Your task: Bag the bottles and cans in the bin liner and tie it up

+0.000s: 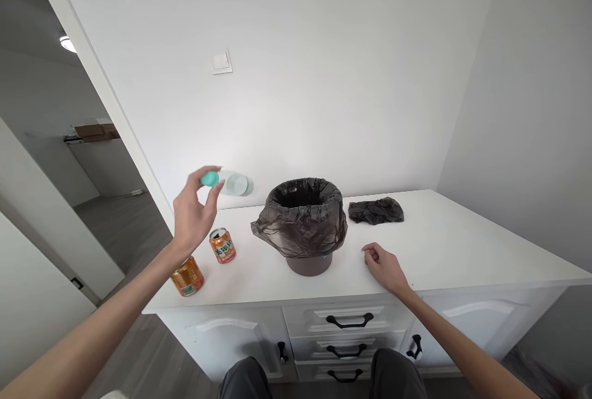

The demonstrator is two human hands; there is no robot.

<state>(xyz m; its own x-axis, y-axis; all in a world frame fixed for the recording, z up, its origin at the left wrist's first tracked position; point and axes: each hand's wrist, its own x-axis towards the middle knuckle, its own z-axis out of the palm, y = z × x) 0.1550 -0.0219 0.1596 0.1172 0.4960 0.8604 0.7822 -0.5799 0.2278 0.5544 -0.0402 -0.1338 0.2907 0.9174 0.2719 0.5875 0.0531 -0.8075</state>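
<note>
My left hand (197, 205) is raised above the left part of the counter, closed with thumb and fingers around the neck of a clear plastic bottle (237, 185). The bottle has a teal cap and lies nearly sideways in the air, its base pointing right. To its right stands a small bin (309, 265) lined with a dark, see-through bag (303, 229) folded over the rim. Two orange drink cans (223, 247) stand below my left hand, the nearer one partly covered by my forearm. My right hand (385, 268) rests on the counter right of the bin, fingers curled with nothing visible in them.
A crumpled black bag (376, 211) lies on the white counter (444, 238) near the wall, right of the bin. Drawers with black handles (349, 320) are below the counter. A light switch (222, 63) is on the wall, and a doorway opens at the left.
</note>
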